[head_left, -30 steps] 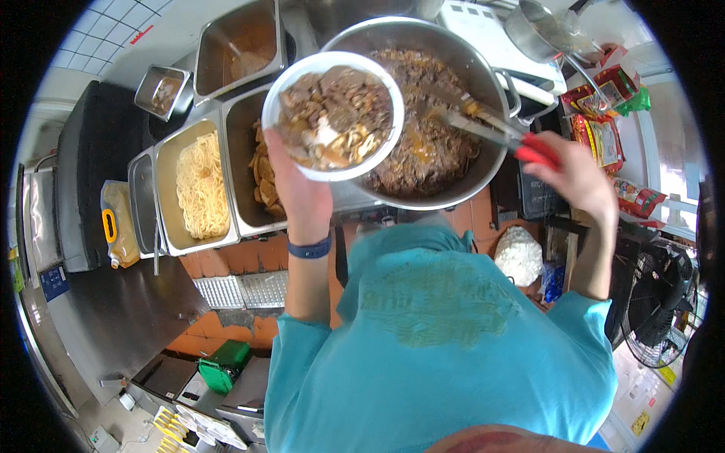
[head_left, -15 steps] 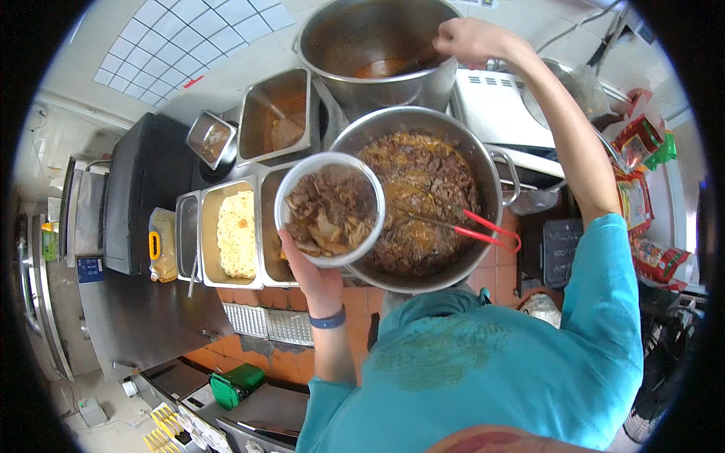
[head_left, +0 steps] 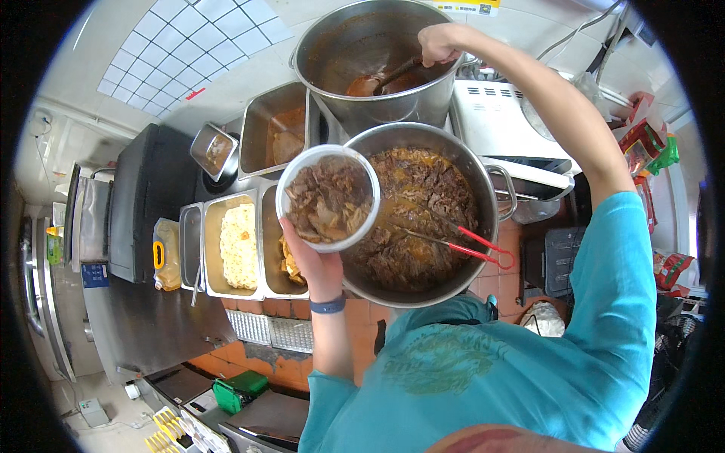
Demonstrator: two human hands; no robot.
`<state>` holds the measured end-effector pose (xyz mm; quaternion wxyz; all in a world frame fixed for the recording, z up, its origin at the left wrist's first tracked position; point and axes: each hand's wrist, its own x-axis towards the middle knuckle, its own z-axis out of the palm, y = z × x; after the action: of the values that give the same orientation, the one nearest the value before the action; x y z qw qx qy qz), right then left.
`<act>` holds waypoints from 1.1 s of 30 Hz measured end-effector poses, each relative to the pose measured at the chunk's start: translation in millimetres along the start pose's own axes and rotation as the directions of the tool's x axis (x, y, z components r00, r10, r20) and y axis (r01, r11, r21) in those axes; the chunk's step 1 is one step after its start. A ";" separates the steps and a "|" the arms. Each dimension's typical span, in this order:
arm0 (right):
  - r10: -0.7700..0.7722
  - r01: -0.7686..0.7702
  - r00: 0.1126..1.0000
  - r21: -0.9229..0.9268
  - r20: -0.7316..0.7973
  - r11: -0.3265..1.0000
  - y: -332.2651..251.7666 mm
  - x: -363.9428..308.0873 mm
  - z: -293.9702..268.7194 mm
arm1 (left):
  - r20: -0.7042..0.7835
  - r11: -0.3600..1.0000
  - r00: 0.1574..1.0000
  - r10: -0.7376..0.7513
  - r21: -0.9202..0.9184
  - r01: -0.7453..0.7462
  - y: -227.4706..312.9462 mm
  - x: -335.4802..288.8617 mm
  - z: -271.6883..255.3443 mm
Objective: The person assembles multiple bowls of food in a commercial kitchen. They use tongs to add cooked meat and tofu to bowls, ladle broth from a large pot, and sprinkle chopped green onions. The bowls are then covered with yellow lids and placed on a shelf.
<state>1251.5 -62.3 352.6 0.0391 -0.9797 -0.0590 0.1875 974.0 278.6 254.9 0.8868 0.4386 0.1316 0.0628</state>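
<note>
My left hand (head_left: 321, 273) is closed around the side of a round white plastic tub (head_left: 341, 245) filled with sliced cooked meat. The tub is over the left rim of a wide steel pot (head_left: 420, 294) of dark braised meat. Red-handled tongs (head_left: 483, 254) lie in that pot, their handles toward its right side. Up at the far tall stockpot (head_left: 385, 109), my right hand (head_left: 440, 44) grips the dark handle of a ladle (head_left: 400, 72). The ladle's lower end is down in the reddish broth, and its bowl is hard to make out.
Left of the pots stand steel pans: one with pale noodles (head_left: 239, 245), one with brown pieces (head_left: 291, 266), and one with reddish liquid (head_left: 291, 121). A yellow-handled jug (head_left: 166, 255) stands beside them. A white appliance (head_left: 498, 113) is at the right.
My right hand has moved slightly left, bringing the ladle's handle into clearer view inside the stockpot. The tub in my left hand has risen a little in the picture.
</note>
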 end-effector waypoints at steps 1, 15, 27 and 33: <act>-0.017 0.021 0.999 0.091 -0.042 0.996 1.8 -4.2 4.7 | -0.008 1.000 1.000 0.004 -0.009 -0.004 0.8 6.8 1.3; -0.056 0.109 0.937 0.137 -0.346 0.984 54.5 -149.4 -7.4 | 0.072 0.998 0.997 -0.025 -0.056 0.029 9.7 146.4 -17.9; 0.191 -0.121 0.936 0.240 -0.296 0.963 64.4 -274.3 -86.0 | 0.331 0.986 0.938 -0.104 -0.086 0.140 5.9 176.7 3.7; 0.220 -0.143 0.902 0.224 -0.370 0.964 73.6 -301.2 -74.4 | 0.307 0.987 0.941 -0.140 -0.034 0.158 17.3 180.7 7.9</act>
<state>1008.7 -178.5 523.6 0.1261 -0.9902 0.0602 -0.0047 1149.3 324.0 241.0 0.9110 0.4059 0.0247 -0.0690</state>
